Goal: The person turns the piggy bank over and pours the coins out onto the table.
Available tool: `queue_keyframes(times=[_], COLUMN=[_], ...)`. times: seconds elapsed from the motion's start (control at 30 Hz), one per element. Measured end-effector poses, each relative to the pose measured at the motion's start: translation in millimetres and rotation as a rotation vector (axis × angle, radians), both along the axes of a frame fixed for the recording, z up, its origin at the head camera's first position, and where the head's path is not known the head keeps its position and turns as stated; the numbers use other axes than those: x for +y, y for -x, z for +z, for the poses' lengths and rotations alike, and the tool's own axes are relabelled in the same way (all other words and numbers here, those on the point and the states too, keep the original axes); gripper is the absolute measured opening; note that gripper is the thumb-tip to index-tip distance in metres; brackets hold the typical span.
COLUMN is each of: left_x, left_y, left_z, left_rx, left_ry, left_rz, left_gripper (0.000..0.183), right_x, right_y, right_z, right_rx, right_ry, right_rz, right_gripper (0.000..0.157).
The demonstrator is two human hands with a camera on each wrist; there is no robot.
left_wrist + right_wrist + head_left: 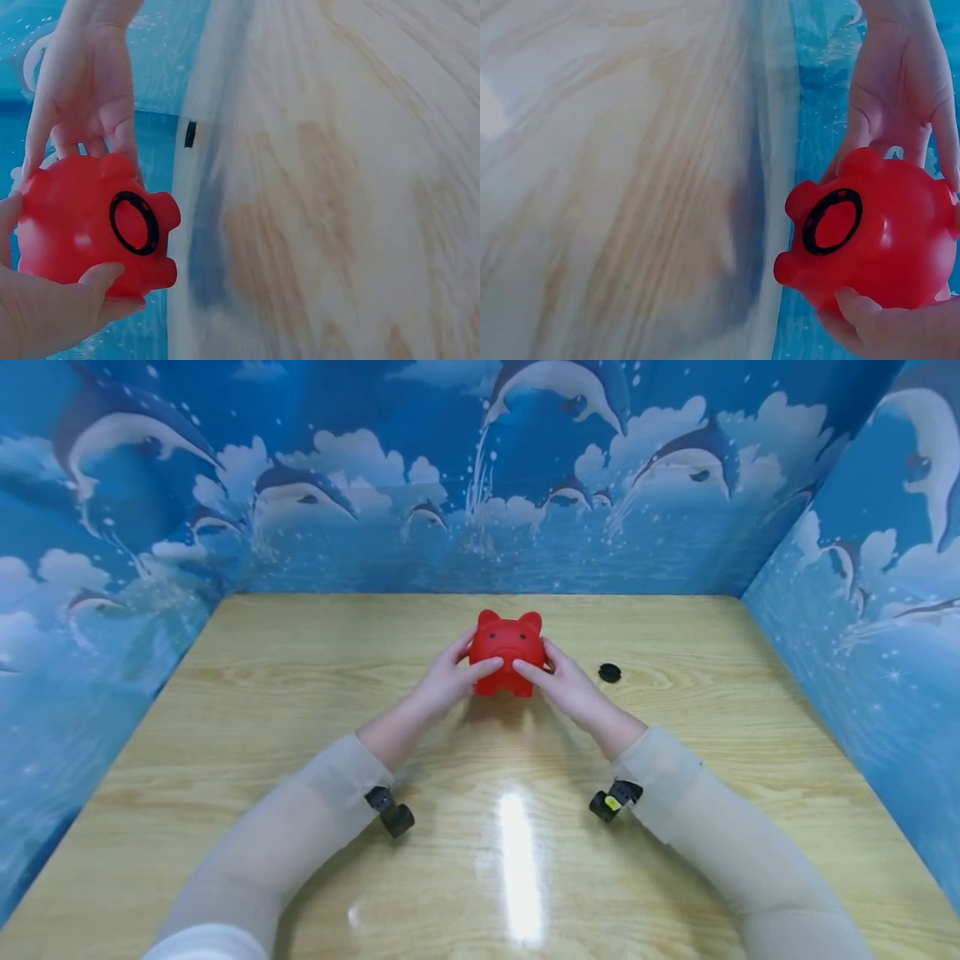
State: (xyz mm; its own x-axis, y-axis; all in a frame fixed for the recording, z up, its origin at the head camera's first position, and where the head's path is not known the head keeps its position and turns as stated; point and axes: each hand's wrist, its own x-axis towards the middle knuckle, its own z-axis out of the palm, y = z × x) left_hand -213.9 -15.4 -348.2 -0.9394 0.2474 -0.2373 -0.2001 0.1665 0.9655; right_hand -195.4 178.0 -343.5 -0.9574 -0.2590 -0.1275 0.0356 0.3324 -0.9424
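A red piggy bank [507, 647] is held between both hands, its face toward the head camera and its feet downward. My left hand [448, 678] grips it from the left, thumb across the front. From the right, my right hand [568, 687] grips the other side, thumb likewise on the front. Both wrist views show the piggy bank's underside, raised off the table, where a black ring [134, 223] surrounds a round red area among the stubby feet. Fingers on the far side are partly hidden. Right of the right hand, a small black round cap [610, 672] lies on the table.
The wood-grain table [300, 710] has blue dolphin-print sheets [360, 552] standing along its back and sides. Light glares off its middle front. Each sleeve carries a small black wrist camera [390, 812]. A white rounded object [206, 943] shows at the bottom left edge.
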Motion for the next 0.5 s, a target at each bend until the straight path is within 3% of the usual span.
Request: queue_keyframes(times=[0.23, 0.3, 0.43, 0.5], left_x=[2.9, 3.3, 2.5, 2.9], left_y=[2.2, 2.3, 1.2, 1.4], left_z=[5.4, 10.2, 19.9, 21.3], left_rx=[-0.126, -0.042, 0.321, 0.379], left_ry=[-0.078, -0.109, -0.204, -0.215], left_rz=[-0.011, -0.019, -0.061, -0.075], left_gripper=[0.079, 0.079, 0.078, 0.078], right_x=[2.0, 2.4, 2.7, 3.3], right_y=[1.8, 1.8, 0.5, -0.3], right_z=[8.1, 15.1, 26.1, 26.0], right_rx=[-0.063, -0.01, 0.245, 0.286], right_ry=[0.015, 0.008, 0.094, 0.126], right_rz=[0.021, 0.013, -0.034, -0.046], right_gripper=[0.065, 0.07, 0.081, 0.083])
